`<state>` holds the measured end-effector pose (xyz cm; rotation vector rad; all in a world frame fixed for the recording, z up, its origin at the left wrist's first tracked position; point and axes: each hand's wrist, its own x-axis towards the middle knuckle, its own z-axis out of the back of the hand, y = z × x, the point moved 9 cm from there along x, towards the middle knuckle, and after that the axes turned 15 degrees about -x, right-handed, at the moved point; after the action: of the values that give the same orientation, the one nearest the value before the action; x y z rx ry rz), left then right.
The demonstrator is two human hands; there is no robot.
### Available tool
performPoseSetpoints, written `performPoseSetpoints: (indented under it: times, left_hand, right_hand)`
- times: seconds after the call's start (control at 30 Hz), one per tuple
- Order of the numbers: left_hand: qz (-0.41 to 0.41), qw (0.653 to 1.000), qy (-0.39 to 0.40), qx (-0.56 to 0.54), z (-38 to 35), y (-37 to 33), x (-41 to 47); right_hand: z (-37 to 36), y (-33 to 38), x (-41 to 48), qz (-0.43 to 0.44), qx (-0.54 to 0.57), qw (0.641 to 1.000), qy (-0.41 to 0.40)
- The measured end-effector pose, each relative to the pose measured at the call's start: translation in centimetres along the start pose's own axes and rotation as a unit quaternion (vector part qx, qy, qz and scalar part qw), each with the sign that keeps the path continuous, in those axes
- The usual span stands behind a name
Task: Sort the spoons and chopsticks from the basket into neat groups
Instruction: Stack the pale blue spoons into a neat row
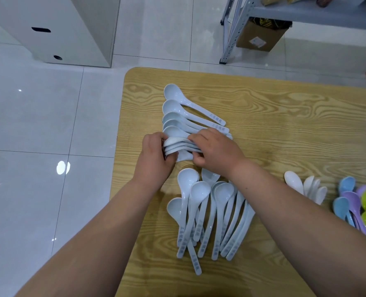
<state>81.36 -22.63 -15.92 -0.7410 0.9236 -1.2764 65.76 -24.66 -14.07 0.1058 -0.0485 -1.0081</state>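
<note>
Pale-blue stacked spoons (179,145), 4, clamped by left hand (156,155) and right hand (216,151) (5 fanned spoons (177,108) beyond).

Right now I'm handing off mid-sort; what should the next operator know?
Left hand and right hand both grip a nested stack of pale spoons.
Done: fanned row beyond the stack; white spoons and coloured spoons grouped at right.
Left: loose pile on the near side of the table, to be sorted.
</note>
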Motion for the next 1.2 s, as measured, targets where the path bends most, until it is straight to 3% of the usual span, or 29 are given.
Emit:
performPoseSetpoints:
  times: [0.33, 0.47, 0.7, 0.9, 1.2]
  left_hand:
    - [0.023, 0.999, 0.004, -0.044, 0.7, 0.0, -0.4]
    - [0.023, 0.998, -0.004, -0.051, 1.2, 0.5, -1.0]
    - [-0.108, 0.993, -0.026, -0.03, 1.3, -0.3, -2.0]
    - [-0.139, 0.989, -0.04, -0.019, 1.1, -0.3, -2.3]
    - [-0.181, 0.979, -0.017, 0.093, 0.2, -1.0, -1.7]
  right_hand:
    - [2.4, -1.6, -1.0, -0.073, 0.057, 0.993, -0.078]
    - [1.9, -3.0, -0.8, -0.119, 0.102, 0.987, -0.021]
    - [-0.5, -0.5, -0.2, -0.035, 0.068, 0.992, 0.102]
    - [-0.4, 0.9, -1.2, -0.006, 0.039, 0.999, 0.018]
    - [-1.2, 0.9, -1.1, -0.001, 0.056, 0.997, 0.056]
